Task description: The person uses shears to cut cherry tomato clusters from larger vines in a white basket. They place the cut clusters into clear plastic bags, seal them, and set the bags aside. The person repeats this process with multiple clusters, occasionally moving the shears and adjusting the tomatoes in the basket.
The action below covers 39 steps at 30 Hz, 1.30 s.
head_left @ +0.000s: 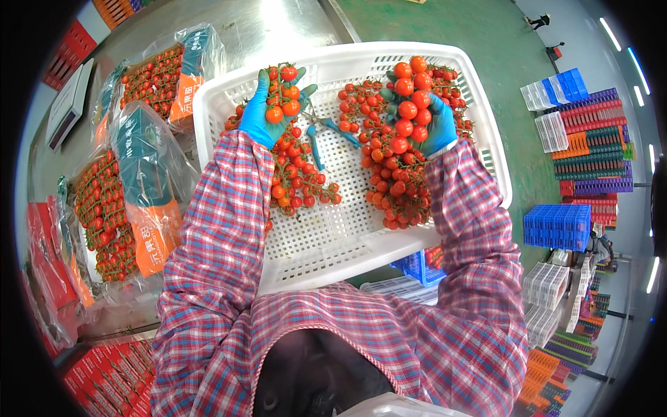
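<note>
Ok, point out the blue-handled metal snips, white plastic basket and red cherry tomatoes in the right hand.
Blue-handled snips point(315, 146): head view, left handle.
White plastic basket point(351, 201): head view, bare floor.
Red cherry tomatoes point(408, 110): head view, mid-bunch fruit.

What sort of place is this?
Looks like a produce packing room, probably: loose vine tomatoes in a white plastic basket, tomato packs in printed plastic bags beside it, and stacked plastic crates off to the right.
</note>
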Tool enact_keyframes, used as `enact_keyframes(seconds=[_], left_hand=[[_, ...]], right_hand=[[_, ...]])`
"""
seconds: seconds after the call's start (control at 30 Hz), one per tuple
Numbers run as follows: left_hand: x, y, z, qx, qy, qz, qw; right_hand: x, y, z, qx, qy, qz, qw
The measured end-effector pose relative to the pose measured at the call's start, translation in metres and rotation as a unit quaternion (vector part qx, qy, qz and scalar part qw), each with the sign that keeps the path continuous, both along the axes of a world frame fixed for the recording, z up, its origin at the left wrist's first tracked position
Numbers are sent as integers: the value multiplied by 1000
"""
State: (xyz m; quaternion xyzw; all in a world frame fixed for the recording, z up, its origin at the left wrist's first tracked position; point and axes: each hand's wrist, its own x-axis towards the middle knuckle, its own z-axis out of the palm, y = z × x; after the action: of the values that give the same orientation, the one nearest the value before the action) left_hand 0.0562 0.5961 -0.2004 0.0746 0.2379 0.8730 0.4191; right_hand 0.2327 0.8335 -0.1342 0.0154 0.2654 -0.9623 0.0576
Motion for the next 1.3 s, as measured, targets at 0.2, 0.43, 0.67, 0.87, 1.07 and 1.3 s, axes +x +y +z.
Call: enact_keyframes(seconds=[0.2,0.43,0.67,0.87,1.07,1.3], left_hand=[[46,-31,21,132,-64,-13,989],[112,-196,86,-33,75,-31,996],[124,-472,178,-300,303,218,878],[32,-787,200,-648,248,283,662],[-77,-908,185,-858,380,-30,345],[-66,-900,123,-917,349,-28,193]], right_hand=[[27,-79,32,-39,-22,-10,999],[15,-167,46,-7,45,137,990],[1,-317,84,595,70,156,785],[-43,-453,119,624,159,233,728],[-87,-573,129,679,275,312,605],[-122,-662,137,757,351,245,494]])
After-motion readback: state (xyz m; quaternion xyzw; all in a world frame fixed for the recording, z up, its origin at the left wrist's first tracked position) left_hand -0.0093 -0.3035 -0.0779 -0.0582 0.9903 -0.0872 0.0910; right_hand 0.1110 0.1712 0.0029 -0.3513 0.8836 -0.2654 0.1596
